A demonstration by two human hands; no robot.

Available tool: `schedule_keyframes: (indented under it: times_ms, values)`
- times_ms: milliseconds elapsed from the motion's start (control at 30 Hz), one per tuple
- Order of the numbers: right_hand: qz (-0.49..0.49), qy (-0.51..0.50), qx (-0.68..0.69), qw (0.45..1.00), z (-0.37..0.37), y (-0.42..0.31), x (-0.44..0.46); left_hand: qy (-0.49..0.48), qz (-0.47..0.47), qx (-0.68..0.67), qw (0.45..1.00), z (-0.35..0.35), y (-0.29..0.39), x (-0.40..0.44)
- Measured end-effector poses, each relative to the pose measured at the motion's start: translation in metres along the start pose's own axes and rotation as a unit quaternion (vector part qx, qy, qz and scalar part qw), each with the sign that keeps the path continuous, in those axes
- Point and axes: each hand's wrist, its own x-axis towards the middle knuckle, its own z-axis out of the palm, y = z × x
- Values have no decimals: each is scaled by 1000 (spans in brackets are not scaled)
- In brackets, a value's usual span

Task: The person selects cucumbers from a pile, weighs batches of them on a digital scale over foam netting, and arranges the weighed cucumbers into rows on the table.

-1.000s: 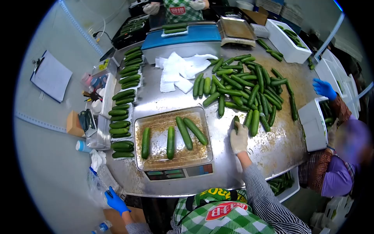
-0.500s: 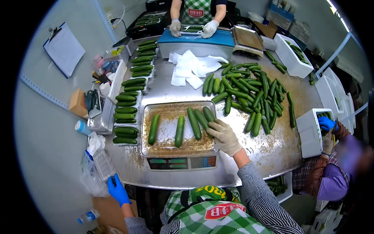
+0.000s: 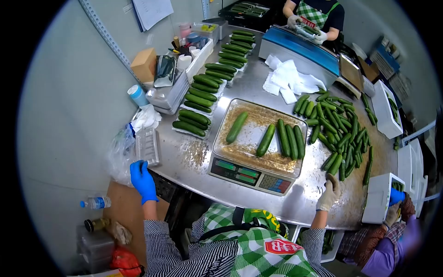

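Observation:
My left hand (image 3: 143,181), in a blue glove, is at the table's left front edge beside clear plastic trays (image 3: 147,147); its fingers are bent, and what they hold, if anything, is hidden. My right hand (image 3: 328,195), in a pale glove, is over the table right of the scale (image 3: 256,180); its curled fingers are too unclear to show any contents. Several cucumbers lie on the scale's metal pan, one apart at the left (image 3: 237,128) and others closer together at the right (image 3: 292,141). Behind my right hand spreads a large cucumber pile (image 3: 344,122).
Cucumbers in groups (image 3: 201,98) line the table's left side on white pads. White cloths (image 3: 288,79) lie near the blue-topped box (image 3: 302,48), where a co-worker handles a pack. Another co-worker reaches into a white box (image 3: 378,198) at the right.
The view has swung left. My right hand brought a cucumber to the pan, released it and moved right toward the pile. The far co-worker has lifted a pack.

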Motion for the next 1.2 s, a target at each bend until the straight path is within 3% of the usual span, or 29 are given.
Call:
schedule_keyframes:
  times_ms: [133,367,500,700,767,833,1100,1200]
  values:
    - [56,-4,-15,998,14,-23,-8,3,7,13,1000,3,3,0]
    - [-31,-103,-54,993,44,-12,9,-19,-9,29,999,9,22,-5]
    - [-134,-128,-116,976,59,-15,17,-37,26,67,997,15,31,-8]
    - [-323,-129,-218,912,89,-63,26,-77,-6,16,997,37,34,-10]
    - [-310,-185,-281,889,99,-93,19,-93,-9,24,995,44,48,-9]
    - [-266,-277,-411,827,109,-114,20,-104,-2,24,994,54,58,-7]
    - [-287,-321,-418,800,126,-103,22,-128,27,26,991,81,83,-5]
    - [-355,-339,-371,788,134,-107,13,-145,71,17,987,89,80,-6]
